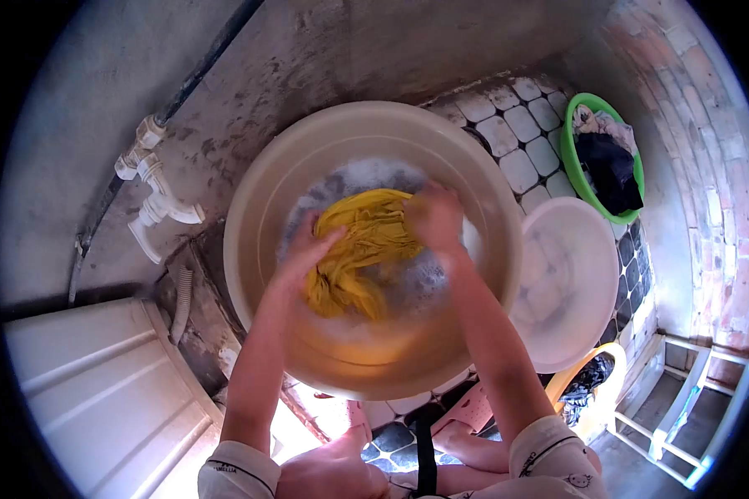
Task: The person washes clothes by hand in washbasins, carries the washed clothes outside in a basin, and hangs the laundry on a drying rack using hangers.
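A large beige basin (pixel 254 191) stands in front of me with sudsy water (pixel 379 173) in it. Bunched yellow cloth (pixel 362 229) lies in the suds, wet and wrinkled, its lower end trailing into the water. My left hand (pixel 306 249) grips the cloth's left side, thumb on top and the other fingers partly hidden. At the upper right end, my right hand (pixel 435 218) is closed on the same cloth, slightly blurred by motion. The cloth stretches between both hands.
To the right are a pale translucent basin (pixel 570 283), a green tub (pixel 567 150) with dark and light clothes, a yellow container (pixel 614 370) with black plastic, and a white rack (pixel 674 399). A tap (pixel 160 195) and a white ridged lid (pixel 100 374) are at left.
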Tool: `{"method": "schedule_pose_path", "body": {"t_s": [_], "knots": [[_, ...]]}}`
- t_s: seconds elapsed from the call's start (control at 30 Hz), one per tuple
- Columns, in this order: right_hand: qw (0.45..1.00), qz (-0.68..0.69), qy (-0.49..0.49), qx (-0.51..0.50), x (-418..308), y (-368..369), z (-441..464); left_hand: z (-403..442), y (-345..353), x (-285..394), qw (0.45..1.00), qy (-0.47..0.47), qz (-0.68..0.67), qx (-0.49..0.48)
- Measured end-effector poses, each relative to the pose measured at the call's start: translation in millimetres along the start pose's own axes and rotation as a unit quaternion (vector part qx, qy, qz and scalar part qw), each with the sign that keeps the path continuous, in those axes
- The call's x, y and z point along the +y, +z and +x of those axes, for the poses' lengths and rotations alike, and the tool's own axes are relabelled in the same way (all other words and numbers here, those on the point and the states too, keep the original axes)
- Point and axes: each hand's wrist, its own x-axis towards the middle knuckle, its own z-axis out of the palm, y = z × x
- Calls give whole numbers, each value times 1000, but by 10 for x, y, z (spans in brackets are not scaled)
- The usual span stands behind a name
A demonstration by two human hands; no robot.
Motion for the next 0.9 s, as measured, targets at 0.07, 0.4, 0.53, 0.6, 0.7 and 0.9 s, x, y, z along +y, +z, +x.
{"method": "schedule_pose_path", "body": {"t_s": [0.07, 0.4, 0.53, 0.6, 0.7, 0.9], "knots": [[989, -75, 64, -110, -20, 128, -86, 132, -52, -88, 939, 98, 288, 163], [996, -22, 33, -86, 130, 582, -361, 408, 31, -457, 825, 98, 536, 150], [990, 138, 12, 41, -519, -637, -184, 411, 132, -614, 740, 274, 560, 251], [967, 242, -9, 78, -780, -1237, -179, 428, 187, -555, 825, 298, 427, 220], [969, 220, -27, 104, -1025, -2021, -195, 122, 250, 16, 977, 194, 69, 59], [867, 472, -157, 27, -736, -1935, 167, -737, 252, 926, 936, 252, -204, -135]]}}
